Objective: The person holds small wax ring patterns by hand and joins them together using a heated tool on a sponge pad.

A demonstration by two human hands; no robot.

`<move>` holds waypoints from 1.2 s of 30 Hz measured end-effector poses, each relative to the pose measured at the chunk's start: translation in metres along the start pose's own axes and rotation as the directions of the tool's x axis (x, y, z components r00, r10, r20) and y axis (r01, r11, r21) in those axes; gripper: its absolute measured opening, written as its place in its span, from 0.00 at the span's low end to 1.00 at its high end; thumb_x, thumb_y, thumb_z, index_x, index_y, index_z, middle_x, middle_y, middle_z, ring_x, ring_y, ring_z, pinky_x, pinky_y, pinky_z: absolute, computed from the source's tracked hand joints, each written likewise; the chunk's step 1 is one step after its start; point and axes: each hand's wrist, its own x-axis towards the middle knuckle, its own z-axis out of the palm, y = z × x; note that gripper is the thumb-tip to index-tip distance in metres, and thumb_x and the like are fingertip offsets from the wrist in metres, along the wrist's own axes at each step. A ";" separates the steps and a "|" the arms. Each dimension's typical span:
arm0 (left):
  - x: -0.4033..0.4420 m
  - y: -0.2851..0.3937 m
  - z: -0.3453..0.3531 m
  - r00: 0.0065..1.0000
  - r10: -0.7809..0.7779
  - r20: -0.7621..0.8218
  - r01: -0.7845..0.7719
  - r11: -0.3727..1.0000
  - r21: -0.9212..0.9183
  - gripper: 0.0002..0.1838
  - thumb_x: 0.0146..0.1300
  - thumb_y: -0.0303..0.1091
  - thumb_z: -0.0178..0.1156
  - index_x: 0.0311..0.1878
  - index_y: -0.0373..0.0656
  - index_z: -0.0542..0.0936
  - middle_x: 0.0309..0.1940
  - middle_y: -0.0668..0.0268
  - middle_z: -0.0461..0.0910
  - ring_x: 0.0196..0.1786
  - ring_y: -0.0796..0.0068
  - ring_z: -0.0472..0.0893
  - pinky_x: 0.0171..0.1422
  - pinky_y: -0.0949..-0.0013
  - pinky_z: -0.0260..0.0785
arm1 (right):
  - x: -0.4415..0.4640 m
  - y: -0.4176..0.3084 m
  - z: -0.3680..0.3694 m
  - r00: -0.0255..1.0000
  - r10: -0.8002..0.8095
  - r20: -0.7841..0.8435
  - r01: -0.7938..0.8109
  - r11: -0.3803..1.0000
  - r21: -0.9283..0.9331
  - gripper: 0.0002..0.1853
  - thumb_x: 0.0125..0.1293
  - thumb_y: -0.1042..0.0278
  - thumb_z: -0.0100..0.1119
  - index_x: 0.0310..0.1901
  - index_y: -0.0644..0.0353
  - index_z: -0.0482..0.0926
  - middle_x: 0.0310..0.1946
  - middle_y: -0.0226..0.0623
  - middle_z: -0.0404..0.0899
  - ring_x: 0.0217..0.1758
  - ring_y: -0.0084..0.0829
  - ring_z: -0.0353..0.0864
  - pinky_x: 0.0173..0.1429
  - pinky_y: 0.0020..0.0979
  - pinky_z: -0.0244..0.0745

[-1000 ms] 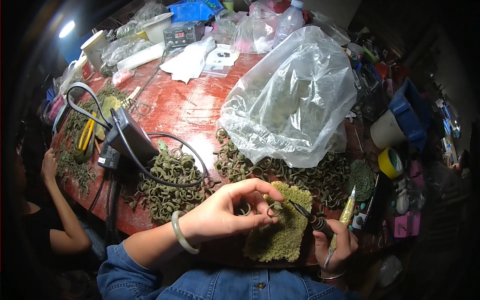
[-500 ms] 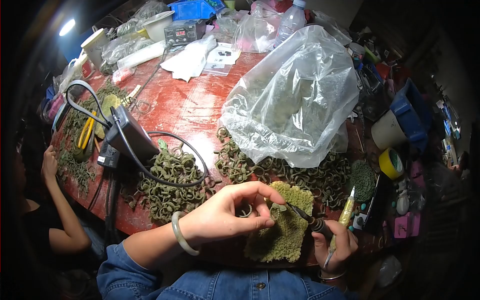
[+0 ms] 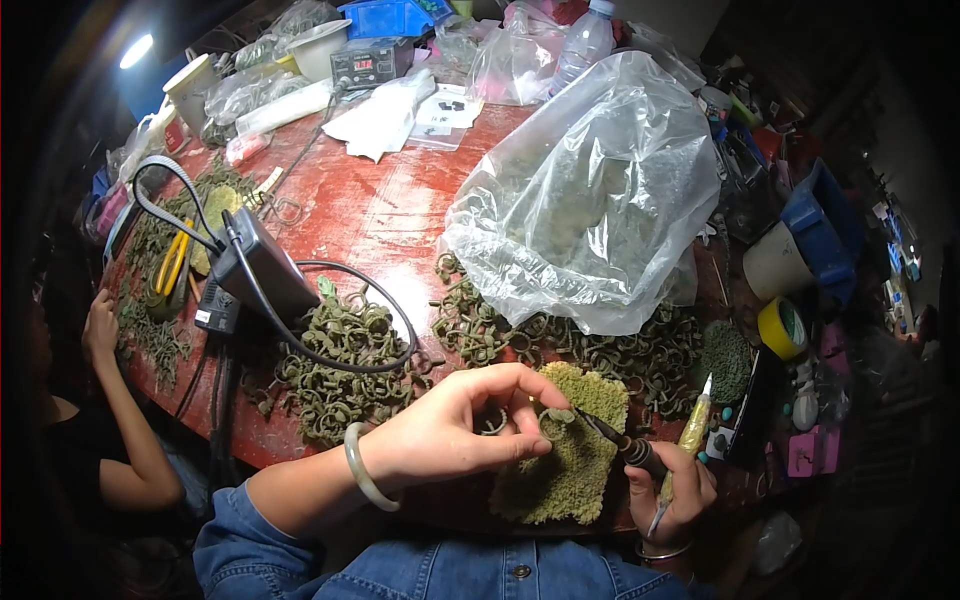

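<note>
My left hand pinches a small green ring between thumb and fingertips, and another ring shows at its curled fingers. In my right hand is a wax pen, its dark pointed tip close to the pinched ring; whether they touch I cannot tell. A yellow-handled pointed tool also sticks up from the right hand. Beneath both hands lies a rough yellow-green sponge pad. Piles of similar green rings spread beyond it.
A large clear plastic bag stands behind the rings. At left are a black box with a looped cable and yellow-handled pliers. A roll of yellow tape is at right. Another person's arm rests at the left edge.
The pinched ring has turned slightly in my left fingers. Both hands stay almost where they were, with the pen tip still close to the ring.
</note>
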 end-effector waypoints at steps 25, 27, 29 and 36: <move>0.001 -0.002 0.001 0.999 -0.032 -0.023 0.031 0.998 -0.051 0.17 0.62 0.25 0.68 0.53 0.39 0.78 0.34 0.75 0.78 0.38 0.88 0.75 0.45 0.80 0.68 | 0.001 0.000 0.000 1.000 -0.011 0.001 0.011 1.000 -0.003 0.17 0.59 0.53 0.71 0.41 0.57 0.82 0.27 0.31 0.83 0.25 0.35 0.81 0.32 0.33 0.75; 0.001 -0.001 0.002 0.999 -0.033 -0.028 0.032 0.998 -0.050 0.17 0.62 0.25 0.68 0.53 0.38 0.77 0.33 0.75 0.78 0.37 0.89 0.75 0.44 0.80 0.68 | 0.000 0.001 0.000 1.000 -0.014 0.000 0.014 1.000 -0.003 0.17 0.60 0.53 0.71 0.41 0.57 0.82 0.27 0.32 0.83 0.25 0.35 0.81 0.32 0.33 0.75; 0.001 0.000 0.002 0.998 -0.060 -0.037 0.058 0.996 -0.063 0.16 0.63 0.25 0.67 0.53 0.38 0.77 0.31 0.74 0.79 0.34 0.89 0.76 0.39 0.80 0.69 | 0.000 0.001 0.001 1.000 -0.016 0.000 0.016 1.000 -0.003 0.17 0.60 0.52 0.71 0.41 0.57 0.82 0.27 0.32 0.83 0.25 0.35 0.81 0.32 0.33 0.75; 0.000 0.007 0.002 0.986 -0.163 -0.034 0.159 0.982 -0.106 0.12 0.66 0.25 0.62 0.52 0.38 0.76 0.30 0.75 0.77 0.35 0.90 0.76 0.40 0.82 0.70 | 0.000 0.002 0.000 1.000 -0.012 0.012 0.012 1.000 -0.008 0.18 0.60 0.52 0.71 0.41 0.57 0.82 0.26 0.33 0.83 0.24 0.35 0.80 0.32 0.33 0.74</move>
